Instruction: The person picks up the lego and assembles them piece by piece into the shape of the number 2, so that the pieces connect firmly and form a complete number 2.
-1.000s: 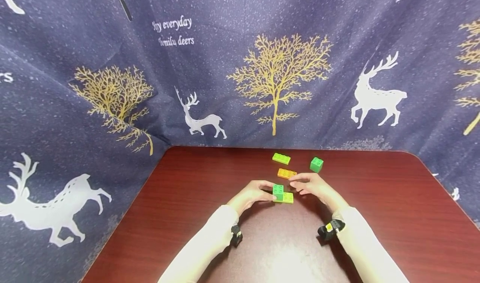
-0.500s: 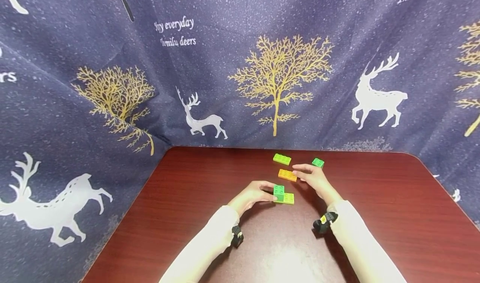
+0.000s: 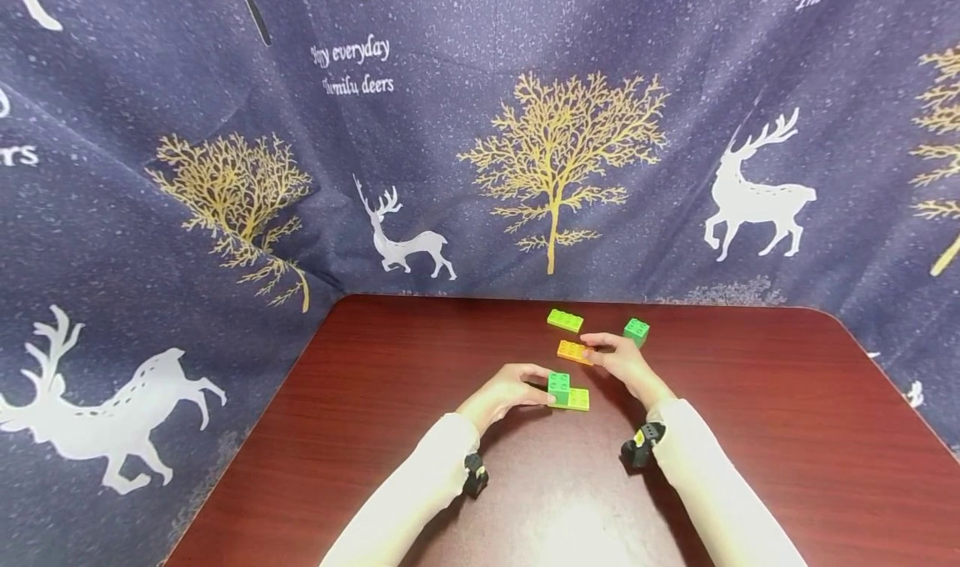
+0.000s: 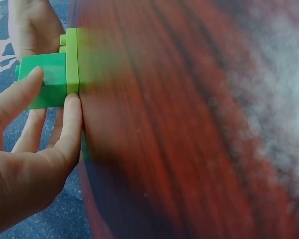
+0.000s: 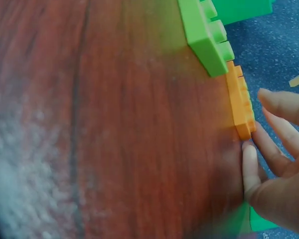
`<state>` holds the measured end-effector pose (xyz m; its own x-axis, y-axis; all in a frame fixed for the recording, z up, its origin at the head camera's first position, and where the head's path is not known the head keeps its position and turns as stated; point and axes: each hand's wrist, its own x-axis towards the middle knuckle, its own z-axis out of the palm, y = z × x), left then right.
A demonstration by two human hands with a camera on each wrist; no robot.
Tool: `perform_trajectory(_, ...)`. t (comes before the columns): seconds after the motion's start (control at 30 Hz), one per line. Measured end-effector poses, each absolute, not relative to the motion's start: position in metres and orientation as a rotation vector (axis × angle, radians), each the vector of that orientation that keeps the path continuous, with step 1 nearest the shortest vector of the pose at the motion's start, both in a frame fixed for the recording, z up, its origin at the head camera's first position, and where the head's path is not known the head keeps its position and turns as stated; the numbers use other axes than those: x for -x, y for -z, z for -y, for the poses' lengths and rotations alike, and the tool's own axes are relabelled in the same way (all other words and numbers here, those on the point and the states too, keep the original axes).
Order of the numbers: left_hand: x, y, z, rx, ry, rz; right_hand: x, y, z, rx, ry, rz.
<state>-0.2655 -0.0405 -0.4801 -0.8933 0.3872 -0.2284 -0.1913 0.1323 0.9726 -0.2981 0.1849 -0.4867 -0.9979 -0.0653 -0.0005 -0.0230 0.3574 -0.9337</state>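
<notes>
My left hand (image 3: pixel 510 390) holds a green building block (image 3: pixel 558 388) between thumb and fingers. This block sits on the left half of a flat lime block (image 3: pixel 580 398), whose right studs stay bare. In the left wrist view the thumb lies on the green block's side (image 4: pixel 52 82) and one fingertip meets the lime block's end (image 4: pixel 73 64). My right hand (image 3: pixel 622 362) reaches over the table with fingers apart. Its fingertips are right at the right end of a flat orange block (image 3: pixel 573 350), as the right wrist view shows, with the orange block (image 5: pixel 239 102) beyond the lime one.
A second flat lime block (image 3: pixel 565 320) lies behind the orange one. Another green block (image 3: pixel 636 331) stands behind the right hand. All are on a dark red-brown table (image 3: pixel 420 333), backed by a blue cloth (image 3: pixel 480 217) printed with deer and trees.
The right hand has moved away from the lime block toward the back, reaching the orange block's right end. The left hand keeps its hold on the green block in place.
</notes>
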Motion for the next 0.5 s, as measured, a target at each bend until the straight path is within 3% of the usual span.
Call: perform_trajectory(0.5, 0.2662, 0.4808, 0.0409, -0.206, -1.821, -1.982, 0.3024, 0.4914, -0.1784, 0.159, 1.541, -2.699)
